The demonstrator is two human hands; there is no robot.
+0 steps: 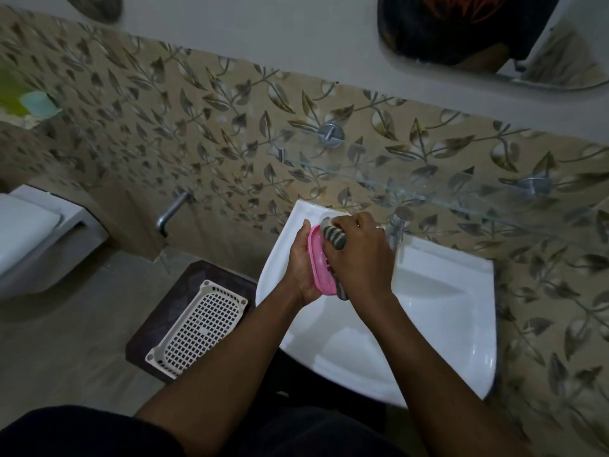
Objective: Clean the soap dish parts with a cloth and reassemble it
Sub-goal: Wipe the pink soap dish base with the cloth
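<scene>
A pink oval soap dish part [319,265] with slots is held on edge over the left rim of the white sink [445,311]. My left hand [301,268] cups it from behind and below. My right hand [359,255] presses a grey striped cloth [336,237] against the dish's inner face; the cloth's tail hangs out below the hand. No other soap dish part is in view.
A chrome tap [397,229] stands at the sink's back edge under a glass shelf [428,196]. A white plastic basket [197,328] lies on a dark stand left of the sink. A toilet [36,235] is at far left, a mirror [494,34] above.
</scene>
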